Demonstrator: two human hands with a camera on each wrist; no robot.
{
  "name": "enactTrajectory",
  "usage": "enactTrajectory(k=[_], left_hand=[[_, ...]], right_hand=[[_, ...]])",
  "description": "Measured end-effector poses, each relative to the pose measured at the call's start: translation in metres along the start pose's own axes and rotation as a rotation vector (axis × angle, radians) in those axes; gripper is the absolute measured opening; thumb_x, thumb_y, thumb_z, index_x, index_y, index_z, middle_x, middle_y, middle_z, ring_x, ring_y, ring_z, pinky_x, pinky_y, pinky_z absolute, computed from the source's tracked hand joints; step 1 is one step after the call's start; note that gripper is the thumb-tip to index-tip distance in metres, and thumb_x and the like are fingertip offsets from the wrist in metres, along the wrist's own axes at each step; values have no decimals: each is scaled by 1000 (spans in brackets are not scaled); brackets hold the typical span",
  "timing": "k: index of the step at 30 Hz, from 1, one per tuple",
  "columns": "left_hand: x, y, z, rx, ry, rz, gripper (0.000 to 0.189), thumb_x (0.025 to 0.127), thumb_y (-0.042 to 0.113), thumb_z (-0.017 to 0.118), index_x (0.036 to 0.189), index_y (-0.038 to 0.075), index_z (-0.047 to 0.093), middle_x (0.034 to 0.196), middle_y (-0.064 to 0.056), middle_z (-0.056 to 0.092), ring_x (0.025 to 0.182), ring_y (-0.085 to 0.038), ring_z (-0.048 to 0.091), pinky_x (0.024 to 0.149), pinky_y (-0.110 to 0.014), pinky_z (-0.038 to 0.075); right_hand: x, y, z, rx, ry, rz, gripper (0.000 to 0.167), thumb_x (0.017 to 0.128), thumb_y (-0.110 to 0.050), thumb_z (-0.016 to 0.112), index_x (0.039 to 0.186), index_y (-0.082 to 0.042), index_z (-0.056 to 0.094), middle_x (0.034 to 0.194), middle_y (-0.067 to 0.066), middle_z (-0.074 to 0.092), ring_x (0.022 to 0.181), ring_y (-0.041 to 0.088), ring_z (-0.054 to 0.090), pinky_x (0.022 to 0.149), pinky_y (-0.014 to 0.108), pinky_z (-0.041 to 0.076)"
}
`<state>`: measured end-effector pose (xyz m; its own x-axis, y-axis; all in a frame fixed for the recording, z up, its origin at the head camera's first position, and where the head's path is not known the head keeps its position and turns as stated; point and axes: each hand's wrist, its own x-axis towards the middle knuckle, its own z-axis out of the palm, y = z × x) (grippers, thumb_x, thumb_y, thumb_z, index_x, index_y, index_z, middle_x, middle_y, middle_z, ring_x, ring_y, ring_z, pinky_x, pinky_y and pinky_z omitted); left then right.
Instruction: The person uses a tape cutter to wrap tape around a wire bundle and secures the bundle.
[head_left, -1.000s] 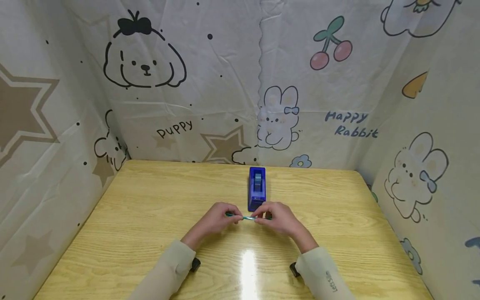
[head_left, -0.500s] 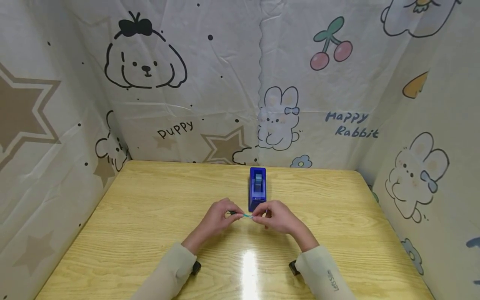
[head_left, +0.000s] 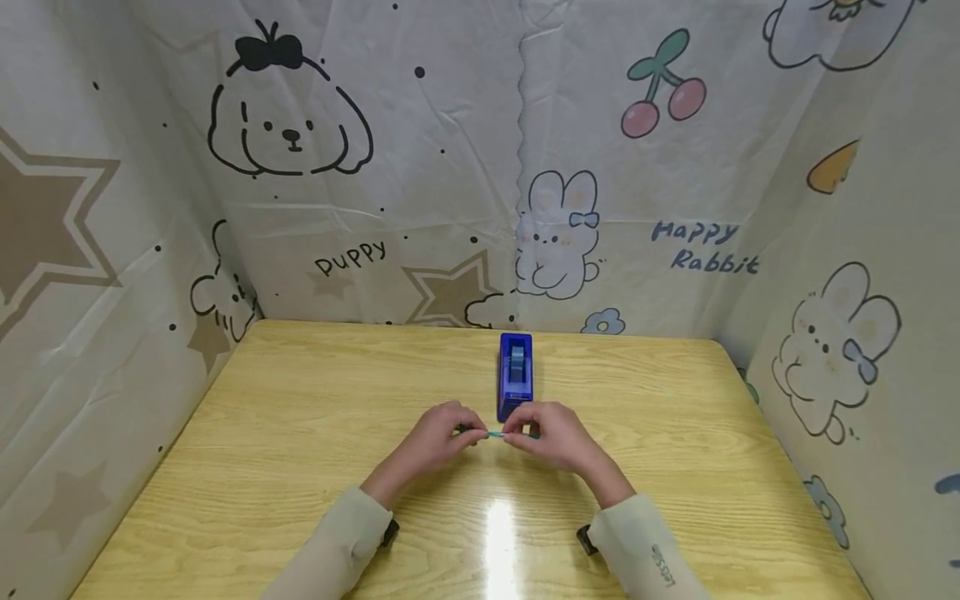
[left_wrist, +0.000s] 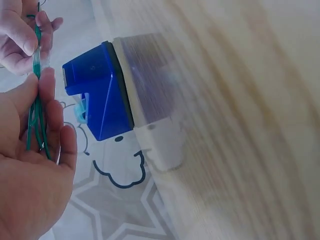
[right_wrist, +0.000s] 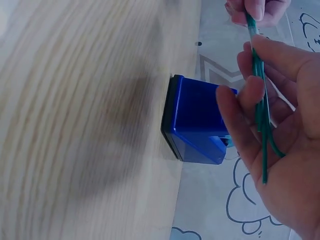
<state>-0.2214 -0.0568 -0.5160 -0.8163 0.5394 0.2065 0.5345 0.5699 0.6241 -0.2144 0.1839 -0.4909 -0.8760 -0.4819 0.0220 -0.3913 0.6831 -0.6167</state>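
Note:
Between both hands, a thin bundle of green wires is held sideways just in front of the tape dispenser. My left hand pinches one part between thumb and fingertips, and loose green ends lie along its palm in the left wrist view. The other part is pinched by my right hand, with several strands trailing over its palm. Clear tape wraps the short middle stretch between the two pinches. The blue tape dispenser stands on the table right behind the fingertips, a roll in its well.
The wood-grain table reflects a bright light near its front. Behind it hangs a printed cloth with cartoon animals, which also covers both sides. A black wrist device sits at the right sleeve.
Both hands keep their pinch on the wires and shift only slightly. The bundle tilted a little half a second ago and lies nearly level now. The dispenser stays in place.

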Motion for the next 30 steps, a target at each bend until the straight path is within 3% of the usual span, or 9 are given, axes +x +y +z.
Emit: enactTrajectory(k=[10,16,20,24,30], left_hand=[[-1,4,4,147,168,188,6,95,19,76,92,15,81,86,5,75,80,-10,59,78,-31,50],[-2,6,4,206,246,289,7,94,19,77,90,14,81,84,5,76,80,-11,61,78,-31,52],[-2,6,3,241,275,315,5,93,16,78,93,14,82,84,5,76,81,-12,62,78,-31,54],[-4,8,2,216,252,264,6,94,18,78,96,15,82,86,5,76,81,-11,62,80,-32,53],[-7,8,-2,105,109,68,14,100,28,71,102,19,81,90,9,75,81,-8,56,81,-32,49]], right_hand=[[4,-7,-15,1,-128,0,9,98,-25,73,101,-18,78,87,-10,72,73,8,60,65,27,50],[8,-10,-13,107,-186,7,19,102,-26,68,100,-9,77,86,4,76,73,13,68,64,28,54],[9,-10,-10,163,-178,19,24,103,-28,67,98,-7,77,86,11,75,70,16,68,62,28,55],[9,-11,-10,155,-151,25,23,103,-27,67,98,-6,77,84,10,74,68,16,67,61,28,54],[7,-12,-6,103,-146,28,19,102,-26,69,99,-9,77,86,8,75,70,16,68,60,27,52]])
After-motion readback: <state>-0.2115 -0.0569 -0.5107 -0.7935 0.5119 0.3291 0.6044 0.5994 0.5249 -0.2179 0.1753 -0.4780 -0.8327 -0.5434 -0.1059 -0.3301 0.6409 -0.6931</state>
